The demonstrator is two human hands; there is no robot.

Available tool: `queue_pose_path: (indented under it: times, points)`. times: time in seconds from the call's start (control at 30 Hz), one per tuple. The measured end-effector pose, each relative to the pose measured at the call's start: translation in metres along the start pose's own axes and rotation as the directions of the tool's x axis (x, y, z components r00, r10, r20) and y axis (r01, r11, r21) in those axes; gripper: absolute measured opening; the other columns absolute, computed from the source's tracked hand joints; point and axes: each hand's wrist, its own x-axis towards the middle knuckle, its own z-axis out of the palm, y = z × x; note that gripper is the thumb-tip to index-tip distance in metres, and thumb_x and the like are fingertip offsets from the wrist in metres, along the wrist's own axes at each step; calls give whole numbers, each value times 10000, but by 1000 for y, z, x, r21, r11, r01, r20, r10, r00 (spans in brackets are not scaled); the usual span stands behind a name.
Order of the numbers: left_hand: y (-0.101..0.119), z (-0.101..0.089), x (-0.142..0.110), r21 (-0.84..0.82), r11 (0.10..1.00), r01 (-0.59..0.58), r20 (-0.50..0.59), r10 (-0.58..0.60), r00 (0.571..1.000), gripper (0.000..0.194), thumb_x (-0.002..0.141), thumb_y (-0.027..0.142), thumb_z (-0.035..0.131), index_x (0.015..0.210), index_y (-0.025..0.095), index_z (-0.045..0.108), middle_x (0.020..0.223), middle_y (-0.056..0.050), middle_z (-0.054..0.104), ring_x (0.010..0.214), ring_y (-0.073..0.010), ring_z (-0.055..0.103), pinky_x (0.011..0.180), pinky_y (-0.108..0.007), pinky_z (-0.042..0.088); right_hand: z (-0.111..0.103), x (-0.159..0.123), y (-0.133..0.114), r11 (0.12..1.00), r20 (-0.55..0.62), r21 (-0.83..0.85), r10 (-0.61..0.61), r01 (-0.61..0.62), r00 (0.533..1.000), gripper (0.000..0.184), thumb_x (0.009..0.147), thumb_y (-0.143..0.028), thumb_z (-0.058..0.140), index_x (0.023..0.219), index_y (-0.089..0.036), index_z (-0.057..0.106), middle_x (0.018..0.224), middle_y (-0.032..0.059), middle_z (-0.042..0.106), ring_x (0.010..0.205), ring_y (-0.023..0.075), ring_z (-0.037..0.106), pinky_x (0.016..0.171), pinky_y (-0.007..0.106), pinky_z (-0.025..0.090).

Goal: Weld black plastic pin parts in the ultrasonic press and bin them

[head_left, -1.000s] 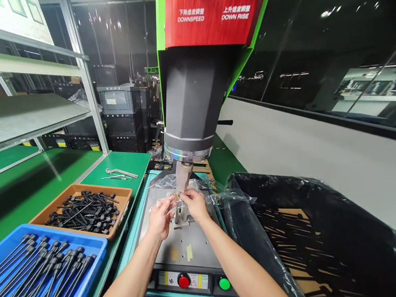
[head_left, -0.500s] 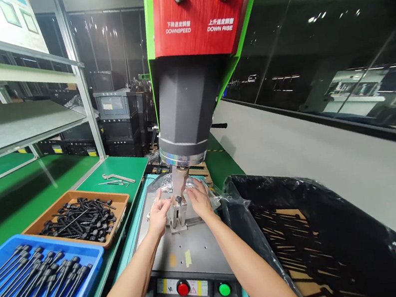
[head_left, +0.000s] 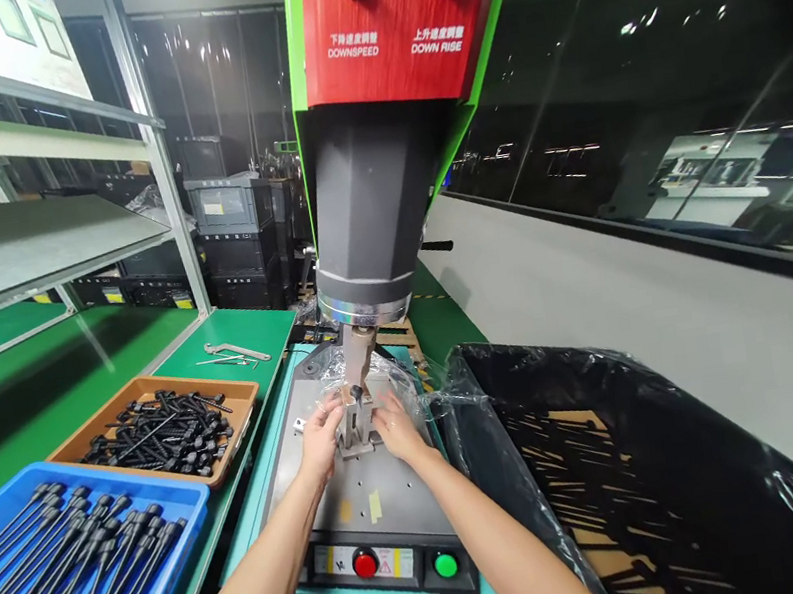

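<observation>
A metal fixture (head_left: 356, 434) stands upright on the grey base plate (head_left: 338, 489) of a press machine. A small black part (head_left: 357, 392) sits at its top, right below the machine's metal horn (head_left: 358, 352). My left hand (head_left: 323, 437) is at the fixture's left side, fingers bent together toward it; whatever lies between the fingertips is hidden. On the other side, my right hand (head_left: 397, 427) has its fingers stretched out beside the fixture, slightly blurred. Clear plastic film (head_left: 399, 378) lies behind both hands.
At left are a blue tray (head_left: 199, 502) of long black rods with thick heads and a brown tray (head_left: 251, 402) of short black parts. Wrenches (head_left: 236, 352) lie beyond. A black-lined bin (head_left: 499, 452) stands right. Red (head_left: 365, 563) and green (head_left: 445, 565) buttons sit in front.
Both hands have come slightly nearer to me and lower along the fixture. My right hand's fingers have dropped from behind the horn to the fixture's side.
</observation>
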Motion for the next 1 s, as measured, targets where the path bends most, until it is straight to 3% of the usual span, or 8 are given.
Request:
queue_pose_path:
  times: [0.13, 0.27, 0.4, 0.5, 0.6, 0.67, 0.73, 1.0]
  points:
    - [-2, -2, -6, 25, 1000, -8, -26, 9, 1000, 368, 636, 326, 837, 947, 190, 694, 1285, -119, 596, 1231, -236, 522, 1053, -359, 384, 1, -14, -3, 1000, 80, 15, -8, 6, 997, 211, 852, -210, 539, 923, -203, 737, 1266, 106, 621, 1255, 277, 500, 1077, 462, 370]
    - [-4, -12, -28, 60, 997, 39, -66, -35, 997, 452, 623, 314, 851, 1024, 198, 677, 1265, -128, 606, 1180, -249, 562, 1018, -368, 424, -3, -43, -6, 999, 84, 18, 30, -31, 996, 289, 856, -242, 521, 1066, -189, 711, 1281, 129, 610, 1265, 294, 497, 1085, 487, 369]
    - [-3, -51, -65, 267, 963, 36, -101, -9, 995, 455, 645, 333, 824, 1046, 172, 680, 1214, -147, 636, 1179, -280, 564, 1049, -405, 397, -16, -99, -2, 998, 36, -16, 61, -60, 998, 347, 893, -293, 451, 1099, -168, 701, 1324, 153, 569, 1323, 327, 432, 1085, 526, 372]
    - [-4, -101, -94, 591, 802, -87, -142, 210, 967, 393, 711, 428, 725, 1024, 197, 674, 1259, -126, 609, 1207, -307, 539, 1046, -451, 409, -26, -154, 10, 983, -95, -129, 120, -132, 988, 335, 894, -347, 475, 1103, -217, 702, 1334, 134, 553, 1326, 340, 417, 1076, 538, 382]
    - [-13, -148, -113, 860, 501, -99, -104, 363, 926, 500, 709, 474, 673, 1134, 213, 631, 1338, -124, 552, 1287, -341, 457, 1123, -516, 307, -27, -203, 25, 947, -195, -186, 226, -262, 954, 426, 851, -428, 546, 1228, -252, 640, 1415, 127, 465, 1341, 379, 381, 1070, 565, 378]
    - [-22, -168, -120, 906, 421, -54, -91, 318, 944, 662, 692, 494, 672, 1269, 194, 547, 1372, -146, 519, 1306, -355, 437, 1129, -535, 298, -25, -225, 31, 934, -181, -156, 293, -322, 939, 516, 854, -458, 543, 1337, -277, 549, 1458, 113, 411, 1331, 362, 408, 1062, 534, 402]
    - [-31, -179, -123, 901, 432, -39, -69, 233, 970, 742, 710, 495, 658, 1356, 188, 462, 1395, -150, 498, 1318, -345, 433, 1126, -532, 312, -23, -238, 34, 933, -129, -122, 322, -338, 938, 572, 874, -450, 518, 1420, -297, 443, 1508, 87, 341, 1348, 325, 401, 1074, 483, 407]
    - [-32, -198, -120, 896, 435, -94, 57, 97, 994, 686, 807, 440, 613, 1420, 240, 378, 1459, -112, 436, 1363, -297, 389, 1149, -498, 287, -28, -253, 37, 941, -18, -45, 335, -336, 942, 593, 902, -387, 486, 1473, -345, 332, 1571, 32, 241, 1398, 265, 331, 1111, 425, 362]
